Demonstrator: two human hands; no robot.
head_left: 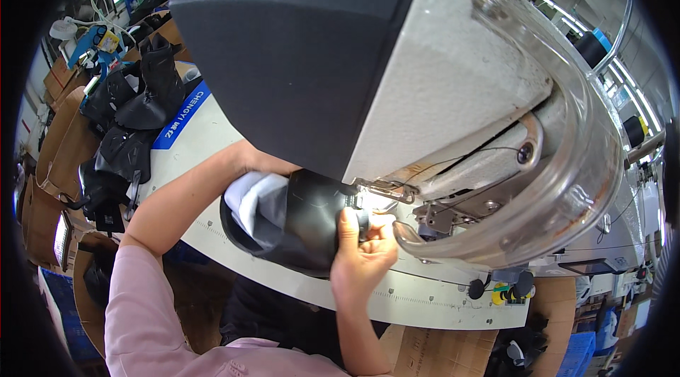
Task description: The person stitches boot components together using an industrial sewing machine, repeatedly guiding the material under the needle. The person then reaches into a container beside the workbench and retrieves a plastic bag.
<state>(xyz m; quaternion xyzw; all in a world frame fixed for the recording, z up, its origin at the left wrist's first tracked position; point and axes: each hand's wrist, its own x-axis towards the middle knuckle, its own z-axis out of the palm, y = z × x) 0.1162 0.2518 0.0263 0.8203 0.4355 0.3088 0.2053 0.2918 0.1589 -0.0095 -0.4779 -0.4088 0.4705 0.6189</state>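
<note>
A black leather boot upper (312,218) lies on its side under the sewing machine (453,87). Pale grey-blue cloth lining (258,200) bulges from its opening on the left. My right hand (367,256) is closed, thumb and fingers pinching the upper's edge beside the brightly lit needle area (375,200). My left forearm (198,189) reaches round the far side of the upper. The machine's dark head covers my left hand, so its fingers are hidden.
A clear curved guard (496,249) rings the machine's front right. Several black boots (145,94) pile up at the far left of the white table (425,295). Cardboard boxes (67,143) stand left. Small thread spools (503,290) sit near the right front edge.
</note>
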